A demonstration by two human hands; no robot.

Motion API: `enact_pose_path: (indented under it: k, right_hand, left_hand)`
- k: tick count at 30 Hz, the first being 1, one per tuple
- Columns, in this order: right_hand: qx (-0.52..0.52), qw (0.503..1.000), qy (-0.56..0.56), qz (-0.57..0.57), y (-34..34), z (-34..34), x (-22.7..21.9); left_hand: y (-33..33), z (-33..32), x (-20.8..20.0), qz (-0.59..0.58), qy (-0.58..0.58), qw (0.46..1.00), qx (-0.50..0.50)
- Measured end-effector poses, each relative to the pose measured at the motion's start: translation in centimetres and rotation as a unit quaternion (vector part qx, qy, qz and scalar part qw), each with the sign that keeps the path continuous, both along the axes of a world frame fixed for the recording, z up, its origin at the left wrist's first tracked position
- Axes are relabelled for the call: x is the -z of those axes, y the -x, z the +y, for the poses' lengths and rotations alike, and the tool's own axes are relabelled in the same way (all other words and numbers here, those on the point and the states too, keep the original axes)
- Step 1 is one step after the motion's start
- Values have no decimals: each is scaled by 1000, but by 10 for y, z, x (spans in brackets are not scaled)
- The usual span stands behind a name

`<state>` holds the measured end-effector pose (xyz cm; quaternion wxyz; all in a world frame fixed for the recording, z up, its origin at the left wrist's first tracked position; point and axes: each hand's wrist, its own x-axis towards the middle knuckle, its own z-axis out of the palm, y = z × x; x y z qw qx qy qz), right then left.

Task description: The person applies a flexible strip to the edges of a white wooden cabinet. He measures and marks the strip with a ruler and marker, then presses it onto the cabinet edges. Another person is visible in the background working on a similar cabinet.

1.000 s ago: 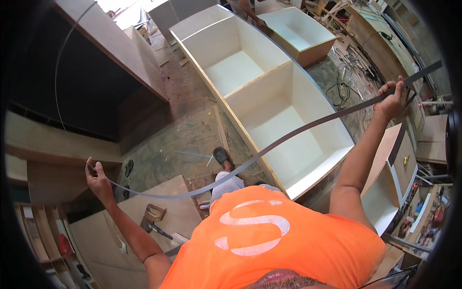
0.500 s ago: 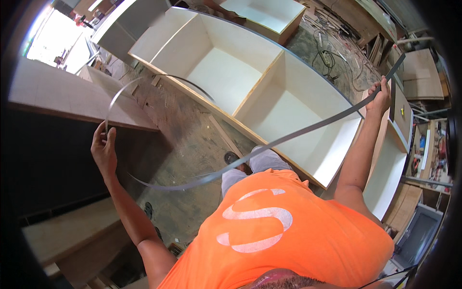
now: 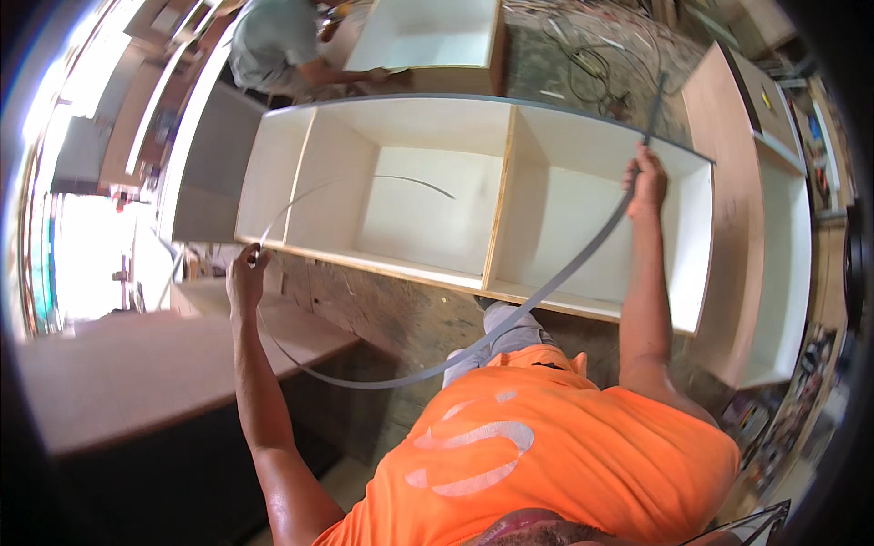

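Observation:
A long grey strip of edge banding (image 3: 546, 288) hangs in a curve between my hands. My right hand (image 3: 647, 182) is closed round it near one end, above the right compartment of a cabinet carcass, and a short length sticks up past the fist. My left hand (image 3: 248, 268) pinches the thin strip by the carcass's near left corner. From there a free end arcs over the middle compartment. The open cabinet carcass (image 3: 492, 218), white inside with bare wooden edges, lies on its back in front of me.
Another person (image 3: 273, 45) reaches toward a second white box (image 3: 428, 36) at the far side. A further cabinet (image 3: 728, 209) stands at the right. A wide wooden panel (image 3: 164, 373) lies at the left, and coiled cables (image 3: 587, 68) lie on the floor beyond.
My view has turned left, bringing the other person into sight. Both hands keep hold of the strip; my left hand is now beside the carcass's near left corner.

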<state>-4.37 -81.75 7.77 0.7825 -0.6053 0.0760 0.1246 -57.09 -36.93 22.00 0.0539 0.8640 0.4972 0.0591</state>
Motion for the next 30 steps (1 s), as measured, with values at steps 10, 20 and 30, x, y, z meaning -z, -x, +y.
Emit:
enact_pose_path:
  k: [10,20,30]
  right_hand:
    - [-73,982,90,151,80,159,151]
    - [-78,980,134,127,69,256,257]
    - [-94,974,148,146,45,283,296]
  left_hand:
    - [-117,150,247,198,87,972,92]
    - [-373,74,449,-195,404,868,212]
    - [-603,-20,507,-351,440,822,90]
